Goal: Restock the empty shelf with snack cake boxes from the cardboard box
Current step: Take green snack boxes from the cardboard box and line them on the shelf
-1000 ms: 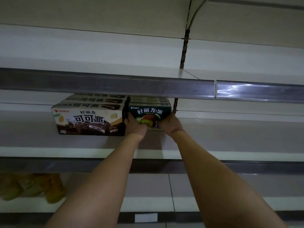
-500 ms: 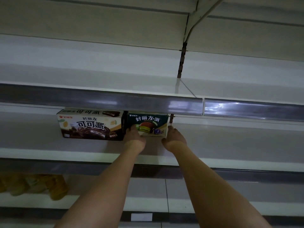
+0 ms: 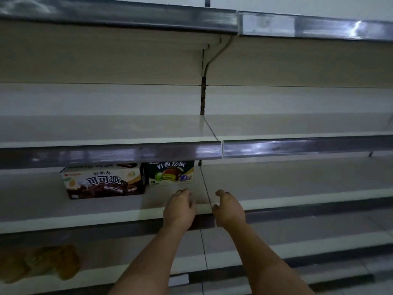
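A green snack cake box (image 3: 171, 173) stands on the white middle shelf (image 3: 297, 196), pushed back under the shelf above. A wider brown cocoa pie box (image 3: 104, 183) stands right beside it on the left. My left hand (image 3: 179, 208) hovers at the shelf's front edge, fingers loosely curled, holding nothing. My right hand (image 3: 228, 207) is beside it, also empty with its fingers apart. Both hands are clear of the green box. The cardboard box is not in view.
A metal price rail (image 3: 297, 145) fronts the bare shelf above. To the right of the boxes the middle shelf is bare white. Yellow packaged goods (image 3: 40, 262) lie on the lower shelf at left. An upright slotted post (image 3: 202, 99) divides the back panels.
Both hands let go of the green box and drew back to the shelf's front edge. The box stays pushed in beside the brown one. The camera tilted upward.
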